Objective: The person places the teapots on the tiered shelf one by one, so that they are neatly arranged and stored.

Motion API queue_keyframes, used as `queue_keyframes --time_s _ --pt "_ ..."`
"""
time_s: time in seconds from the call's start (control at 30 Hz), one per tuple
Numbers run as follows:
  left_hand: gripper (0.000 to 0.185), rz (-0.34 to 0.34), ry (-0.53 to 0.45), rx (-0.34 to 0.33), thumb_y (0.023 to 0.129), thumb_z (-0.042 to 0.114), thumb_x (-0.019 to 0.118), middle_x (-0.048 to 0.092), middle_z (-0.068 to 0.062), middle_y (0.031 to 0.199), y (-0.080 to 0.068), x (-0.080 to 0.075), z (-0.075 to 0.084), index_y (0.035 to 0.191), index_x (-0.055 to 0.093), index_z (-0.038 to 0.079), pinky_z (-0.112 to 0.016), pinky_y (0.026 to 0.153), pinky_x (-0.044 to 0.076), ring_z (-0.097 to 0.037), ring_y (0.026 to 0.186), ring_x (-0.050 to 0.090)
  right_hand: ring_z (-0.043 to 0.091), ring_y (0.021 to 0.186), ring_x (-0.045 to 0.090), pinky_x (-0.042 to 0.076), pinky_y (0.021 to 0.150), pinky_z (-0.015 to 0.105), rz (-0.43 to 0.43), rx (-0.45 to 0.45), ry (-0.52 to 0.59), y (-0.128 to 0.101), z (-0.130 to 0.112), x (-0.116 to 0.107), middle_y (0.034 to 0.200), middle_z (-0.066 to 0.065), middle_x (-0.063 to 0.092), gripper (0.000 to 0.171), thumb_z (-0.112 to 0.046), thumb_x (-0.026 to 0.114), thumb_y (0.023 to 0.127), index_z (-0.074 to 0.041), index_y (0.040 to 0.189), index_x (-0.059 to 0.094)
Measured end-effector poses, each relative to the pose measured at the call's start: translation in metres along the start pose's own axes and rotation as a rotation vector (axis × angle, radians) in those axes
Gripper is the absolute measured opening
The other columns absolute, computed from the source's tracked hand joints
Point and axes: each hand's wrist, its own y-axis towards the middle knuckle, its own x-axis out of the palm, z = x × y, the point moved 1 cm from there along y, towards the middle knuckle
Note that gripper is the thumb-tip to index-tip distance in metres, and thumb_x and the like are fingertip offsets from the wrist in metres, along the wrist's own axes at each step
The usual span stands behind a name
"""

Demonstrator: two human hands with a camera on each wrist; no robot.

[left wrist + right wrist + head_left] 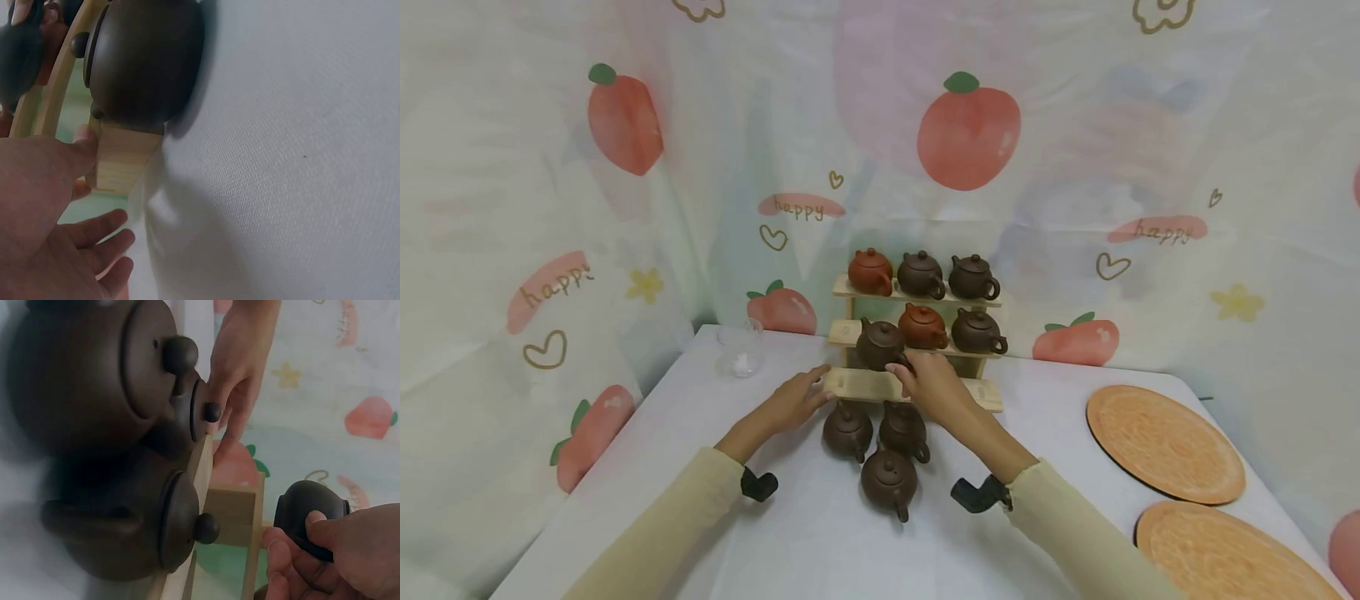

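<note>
A dark brown teapot point(877, 343) is in my right hand point(936, 387), gripped at its handle side in front of the middle tier's left end. That tier belongs to a three-step wooden rack point(865, 385). My left hand point(792, 402) pinches the left end of the rack's lowest board between thumb and index finger, the other fingers apart from it in the left wrist view. Reddish and dark teapots stand on the rack: a red-brown one point(869, 271) and two dark ones on top, another red-brown one point(922, 325) and a dark one point(976, 331) in the middle.
Three dark teapots point(889, 479) stand close together on the white table before the rack. A clear glass vessel point(741, 358) is at the back left. Two round tan mats point(1165, 442) lie at the right. Fruit-patterned cloth point(1060, 150) hangs behind and beside the table.
</note>
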Motion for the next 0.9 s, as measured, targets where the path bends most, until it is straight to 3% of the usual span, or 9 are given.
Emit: queue_keyframes --time_s 0.33,0.57,0.9 --pt "0.059 0.004 0.006 0.007 0.113 0.028 0.054 0.049 -0.032 0.154 0.001 0.000 -0.002 0.162 0.036 0.001 -0.063 0.117 0.040 -0.049 0.144 0.047 0.017 0.061 0.066 0.050 0.057 0.031 0.007 0.031 -0.040 0.038 -0.008 0.007 0.075 0.008 0.072 0.029 -0.023 0.056 0.112 -0.001 0.098 0.068" --pt "0.059 0.001 0.012 0.003 0.112 0.027 0.054 0.049 -0.032 0.155 0.000 -0.001 0.000 0.162 0.036 0.001 -0.063 0.118 0.038 -0.049 0.145 0.046 0.021 0.056 0.058 0.042 0.053 0.031 0.027 0.083 -0.055 0.054 -0.008 0.014 0.071 0.009 0.060 0.034 -0.031 0.054 0.113 -0.004 0.094 0.063" --pt "0.059 -0.005 0.019 -0.011 0.112 0.028 0.055 0.049 -0.030 0.155 0.002 0.000 -0.001 0.162 0.036 0.003 -0.062 0.117 0.040 -0.047 0.145 0.047 0.019 0.058 0.065 0.043 0.051 0.029 0.029 0.115 -0.046 0.064 -0.010 0.016 0.075 0.010 0.069 0.033 -0.030 0.056 0.112 -0.004 0.093 0.064"
